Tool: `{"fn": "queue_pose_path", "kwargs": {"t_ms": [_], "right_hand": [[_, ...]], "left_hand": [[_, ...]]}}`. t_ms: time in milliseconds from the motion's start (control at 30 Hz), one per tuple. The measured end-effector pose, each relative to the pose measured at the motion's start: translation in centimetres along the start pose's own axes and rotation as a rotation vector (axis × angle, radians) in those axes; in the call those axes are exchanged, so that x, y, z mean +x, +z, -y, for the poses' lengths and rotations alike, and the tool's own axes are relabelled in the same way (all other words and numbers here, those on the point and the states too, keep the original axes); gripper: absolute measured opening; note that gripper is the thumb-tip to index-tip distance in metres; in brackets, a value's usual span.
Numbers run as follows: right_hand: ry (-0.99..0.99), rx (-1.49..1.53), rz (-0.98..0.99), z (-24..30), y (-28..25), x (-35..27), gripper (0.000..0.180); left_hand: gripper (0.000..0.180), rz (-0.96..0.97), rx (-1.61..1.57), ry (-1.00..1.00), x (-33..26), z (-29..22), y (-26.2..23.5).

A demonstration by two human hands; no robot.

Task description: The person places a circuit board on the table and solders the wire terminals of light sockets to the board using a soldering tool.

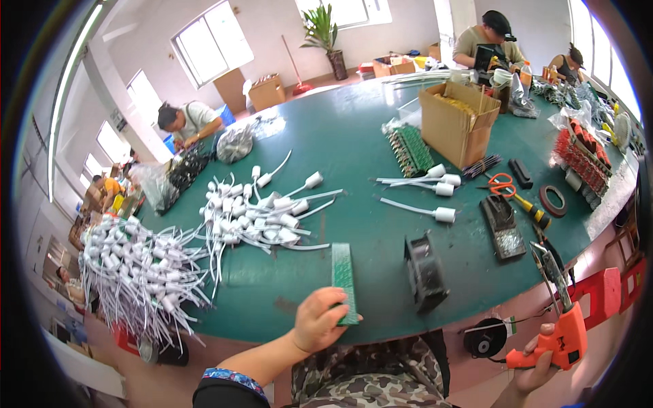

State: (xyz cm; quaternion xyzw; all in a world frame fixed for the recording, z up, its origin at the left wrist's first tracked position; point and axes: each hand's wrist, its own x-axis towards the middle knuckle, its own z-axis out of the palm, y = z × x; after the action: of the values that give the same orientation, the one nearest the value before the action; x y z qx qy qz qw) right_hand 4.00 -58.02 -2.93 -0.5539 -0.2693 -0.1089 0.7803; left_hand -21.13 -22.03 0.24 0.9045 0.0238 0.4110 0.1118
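Note:
Near the table's front edge, my left hand (318, 319) grips the lower end of a narrow green circuit board panel (343, 270), its fingers curled around the edge. At the lower right, my right hand (536, 370) is wrapped around the handle of an orange soldering gun (570, 334), whose metal tip points up and away beside the table edge. Right of the board stands a black square fan-like frame (426, 273). Beyond it lie several white cylindrical pieces with white wires (445, 215). A loose pile of the same wired pieces (265, 214) spreads to the left of the board.
A larger heap of wired white pieces (143, 265) hangs over the left table edge. At right are a black soldering stand (502, 228), orange scissors (501, 184), a tape roll (552, 201) and a cardboard box (454, 129). Green boards (410, 151) lie beside the box. Other people work around the table.

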Motion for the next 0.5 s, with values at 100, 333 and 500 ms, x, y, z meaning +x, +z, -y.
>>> {"fn": "queue_pose_path", "kwargs": {"t_ms": [100,333,500], "right_hand": [[-0.033,0.044,0.058,1.3,0.7,-1.2,0.049],[-0.097,0.101,0.172,4.4,1.8,-3.6,0.052],[-0.061,0.063,0.14,4.6,2.8,-4.5,0.063]], "left_hand": [[0.053,0.275,-0.056,-0.153,-3.5,-3.3,0.1],[0.067,0.42,-0.109,-0.028,-4.9,-2.1,-2.8],[0.073,0.606,0.056,-0.062,-3.7,-0.9,-0.5]]}}
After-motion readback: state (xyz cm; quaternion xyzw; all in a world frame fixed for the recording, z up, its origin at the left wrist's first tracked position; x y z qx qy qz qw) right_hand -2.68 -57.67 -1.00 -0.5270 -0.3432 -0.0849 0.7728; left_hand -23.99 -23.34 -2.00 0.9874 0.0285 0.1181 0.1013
